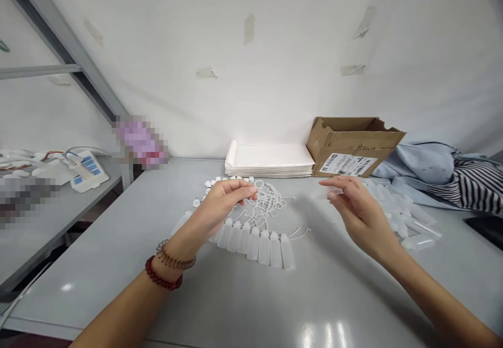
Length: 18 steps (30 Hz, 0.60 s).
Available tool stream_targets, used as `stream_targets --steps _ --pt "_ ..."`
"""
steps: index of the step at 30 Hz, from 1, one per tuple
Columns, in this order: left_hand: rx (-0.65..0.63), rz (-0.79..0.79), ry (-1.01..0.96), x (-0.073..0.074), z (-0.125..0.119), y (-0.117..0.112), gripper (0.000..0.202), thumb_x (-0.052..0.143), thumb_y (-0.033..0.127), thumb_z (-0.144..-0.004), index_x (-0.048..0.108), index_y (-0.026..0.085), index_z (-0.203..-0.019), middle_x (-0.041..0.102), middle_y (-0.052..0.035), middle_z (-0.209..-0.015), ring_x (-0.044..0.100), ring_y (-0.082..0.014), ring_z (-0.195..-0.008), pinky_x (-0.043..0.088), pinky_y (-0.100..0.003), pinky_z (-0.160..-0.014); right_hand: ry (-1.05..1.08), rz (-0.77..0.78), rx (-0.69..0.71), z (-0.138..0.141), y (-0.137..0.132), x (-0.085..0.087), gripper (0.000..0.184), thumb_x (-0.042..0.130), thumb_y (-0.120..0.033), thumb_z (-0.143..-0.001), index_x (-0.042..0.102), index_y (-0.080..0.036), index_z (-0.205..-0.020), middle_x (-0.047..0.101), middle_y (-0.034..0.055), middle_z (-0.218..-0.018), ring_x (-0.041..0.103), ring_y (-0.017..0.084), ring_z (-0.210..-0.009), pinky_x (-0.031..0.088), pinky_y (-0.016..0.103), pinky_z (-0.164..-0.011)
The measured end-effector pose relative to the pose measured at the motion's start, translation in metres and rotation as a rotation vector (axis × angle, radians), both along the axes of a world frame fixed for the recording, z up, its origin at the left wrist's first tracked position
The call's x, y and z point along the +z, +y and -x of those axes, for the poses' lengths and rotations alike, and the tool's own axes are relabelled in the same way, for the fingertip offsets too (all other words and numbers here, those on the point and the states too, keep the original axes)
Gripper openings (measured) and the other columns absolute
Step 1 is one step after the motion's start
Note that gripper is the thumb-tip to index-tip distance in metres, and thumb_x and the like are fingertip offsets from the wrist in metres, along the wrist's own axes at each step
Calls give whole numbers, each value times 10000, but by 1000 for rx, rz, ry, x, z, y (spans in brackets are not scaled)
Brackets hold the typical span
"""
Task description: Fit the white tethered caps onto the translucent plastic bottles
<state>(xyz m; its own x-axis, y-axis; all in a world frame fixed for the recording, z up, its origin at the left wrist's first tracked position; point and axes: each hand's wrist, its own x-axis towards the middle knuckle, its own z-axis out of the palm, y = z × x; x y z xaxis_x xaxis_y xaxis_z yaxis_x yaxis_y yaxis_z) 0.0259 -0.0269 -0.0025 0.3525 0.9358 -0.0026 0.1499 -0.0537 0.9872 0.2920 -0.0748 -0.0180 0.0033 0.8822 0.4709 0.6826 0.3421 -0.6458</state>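
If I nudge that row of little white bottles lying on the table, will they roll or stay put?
Probably roll: the bottles look round-bodied, lie on their sides, and the table is smooth and glossy. They seem translucent, thin plastic, so likely very light and easily scattered. Side by side, one may knock its neighbours.

Thin white loops [269,204] lie tangled mid-worktop; small translucent bottles [255,243] lie in a row along their near side.
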Motion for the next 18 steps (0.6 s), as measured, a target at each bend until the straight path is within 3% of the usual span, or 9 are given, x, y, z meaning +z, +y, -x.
stream_targets --steps 4,8,12,18 --pt "29 -122 152 -1 -11 -12 195 565 338 -839 636 193 -730 645 -9 -742 530 -138 -650 433 -276 -609 423 341 21 15 -9 -1 271 598 -456 -812 586 -245 -982 614 19 -772 570 188 -699 441 307 -608" --pt "81 -616 233 -9 -25 -25 111 541 203 -850 613 196 -764 642 -18 -745 558 -165 -738 460 -311 -688 791 546 218 27 -14 -2 283 684 -451 -758 602 -213 -886 659 32 -868 599 189 -857 447 322 -804" --pt "105 -942 232 -20 -35 -32 133 523 89 -848 578 197 -794 638 -16 -707 532 -167 -733 456 -315 -672 955 642 296 37 -20 2 235 714 -412 -749 600 -210 -788 641 6 -854 594 171 -887 419 306 -867" --pt "182 -1069 336 -24 -37 -37 134 534 70 -842 566 200 -836 653 -17 -741 536 -176 -729 437 -341 -671 1000 695 338 42 -23 0 226 714 -389 -758 580 -207 -760 615 -5 -827 584 175 -903 398 309 -875"
